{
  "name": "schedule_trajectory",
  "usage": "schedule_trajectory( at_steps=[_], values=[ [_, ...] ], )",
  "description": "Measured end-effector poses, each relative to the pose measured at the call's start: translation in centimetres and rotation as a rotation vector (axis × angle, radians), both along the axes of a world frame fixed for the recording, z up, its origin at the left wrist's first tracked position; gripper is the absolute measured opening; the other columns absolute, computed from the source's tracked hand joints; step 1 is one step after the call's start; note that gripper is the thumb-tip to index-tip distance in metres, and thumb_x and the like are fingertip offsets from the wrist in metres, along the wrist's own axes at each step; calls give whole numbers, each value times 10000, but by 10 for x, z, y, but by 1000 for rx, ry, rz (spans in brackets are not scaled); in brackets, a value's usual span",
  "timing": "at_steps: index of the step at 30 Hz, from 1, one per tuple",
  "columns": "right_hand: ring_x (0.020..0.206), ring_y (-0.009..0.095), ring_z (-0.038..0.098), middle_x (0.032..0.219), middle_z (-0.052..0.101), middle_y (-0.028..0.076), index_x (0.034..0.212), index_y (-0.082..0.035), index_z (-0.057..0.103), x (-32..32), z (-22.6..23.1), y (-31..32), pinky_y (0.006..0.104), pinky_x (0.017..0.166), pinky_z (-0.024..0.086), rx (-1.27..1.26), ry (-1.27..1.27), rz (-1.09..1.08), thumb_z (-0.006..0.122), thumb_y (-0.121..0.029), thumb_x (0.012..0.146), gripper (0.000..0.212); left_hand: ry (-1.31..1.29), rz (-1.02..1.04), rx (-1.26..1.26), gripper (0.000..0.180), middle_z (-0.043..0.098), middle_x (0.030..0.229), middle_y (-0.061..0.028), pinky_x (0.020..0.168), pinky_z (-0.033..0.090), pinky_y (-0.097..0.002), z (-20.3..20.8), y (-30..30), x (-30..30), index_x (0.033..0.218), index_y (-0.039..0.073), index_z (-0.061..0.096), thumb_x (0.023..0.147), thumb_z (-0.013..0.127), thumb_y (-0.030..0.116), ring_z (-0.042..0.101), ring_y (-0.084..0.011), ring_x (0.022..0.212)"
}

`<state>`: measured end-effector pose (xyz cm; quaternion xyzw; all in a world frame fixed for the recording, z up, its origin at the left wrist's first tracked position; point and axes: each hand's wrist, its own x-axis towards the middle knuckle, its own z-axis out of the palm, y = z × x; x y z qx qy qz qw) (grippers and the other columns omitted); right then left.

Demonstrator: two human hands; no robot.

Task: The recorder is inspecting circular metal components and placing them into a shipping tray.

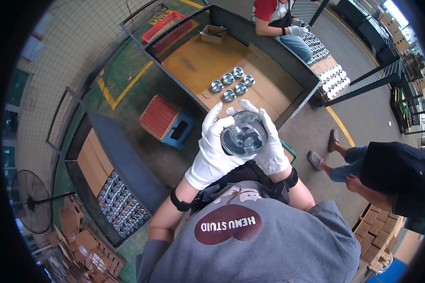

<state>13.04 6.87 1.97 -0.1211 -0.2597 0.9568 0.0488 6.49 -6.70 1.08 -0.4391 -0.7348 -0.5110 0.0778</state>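
Observation:
Both my hands wear white gloves and hold one silver metal piston [243,137] in front of my chest. My left hand [217,146] wraps its left side, thumb and fingers on the rim. Around the right side curl the fingers of my right hand [270,146]. The piston's hollow side, with its inner ribs, faces up toward me. Beyond my fingertips, several similar pistons [228,78] stand in a small group on cardboard [269,87] inside a large metal-walled bin [193,94].
A small open carton [213,34] sits in the bin's far corner. Left of me are a red-topped stool [160,115] and another bin with rows of pistons [120,205]. A co-worker in gloves [281,23] sits at far right; another person [387,177] stands at right.

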Motion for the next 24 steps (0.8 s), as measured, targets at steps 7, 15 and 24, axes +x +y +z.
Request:
schedule_trajectory(
  at_steps=[7, 15, 24],
  values=[
    [1153, 191, 511, 1276, 521, 133, 1351, -34, 414, -10, 16, -58, 328, 1003, 409, 357, 84, -68, 478, -395, 958, 538, -48, 4, 10, 921, 330, 1360, -227, 1046, 359, -449, -9, -57, -15, 1260, 96, 352, 533, 896, 250, 403, -373, 1248],
    [1065, 214, 584, 1174, 595, 151, 1315, -12, 461, -17, -14, -100, 338, 955, 462, -150, 32, -8, 442, -419, 969, 535, -75, -77, 41, 930, 302, 1371, -231, 1049, 352, -447, 0, -98, -22, 1260, 91, 360, 542, 899, 333, 409, -359, 1243],
    [1085, 188, 552, 1214, 566, 96, 1315, -36, 460, -4, -27, -120, 342, 968, 428, -123, 49, -46, 491, -423, 934, 544, 122, -229, 156, 656, 411, 1268, -210, 864, 459, -478, 12, -120, -27, 1185, 155, 465, 622, 801, 169, 524, -385, 1004]
  ],
)
